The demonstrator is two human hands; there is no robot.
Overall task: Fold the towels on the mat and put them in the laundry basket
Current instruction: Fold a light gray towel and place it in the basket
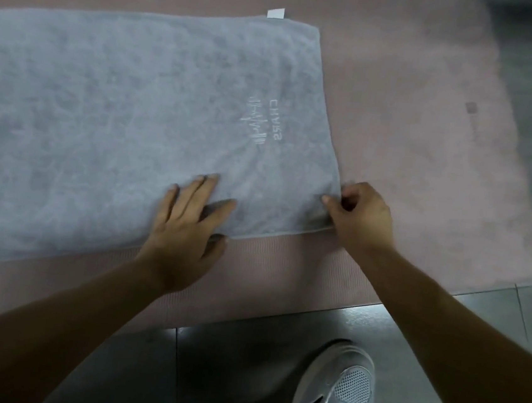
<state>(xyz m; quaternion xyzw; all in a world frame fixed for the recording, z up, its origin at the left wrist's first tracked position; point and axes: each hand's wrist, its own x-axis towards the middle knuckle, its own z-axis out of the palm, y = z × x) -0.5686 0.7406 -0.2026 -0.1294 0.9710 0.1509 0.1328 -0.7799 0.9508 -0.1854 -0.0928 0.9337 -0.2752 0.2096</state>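
Grey floor tiles (pixel 235 355) border a pink mat (pixel 414 125), where a grey towel (pixel 120 104) lies spread flat. Left hand (pixel 187 222) rests on it, fingers straight and open, pressing near the front edge. Just to its right, the right hand (pixel 360 216) pinches the towel's near corner — folding looks about to begin. Next that corner likely needs lifting across leftward. No basket is visible.
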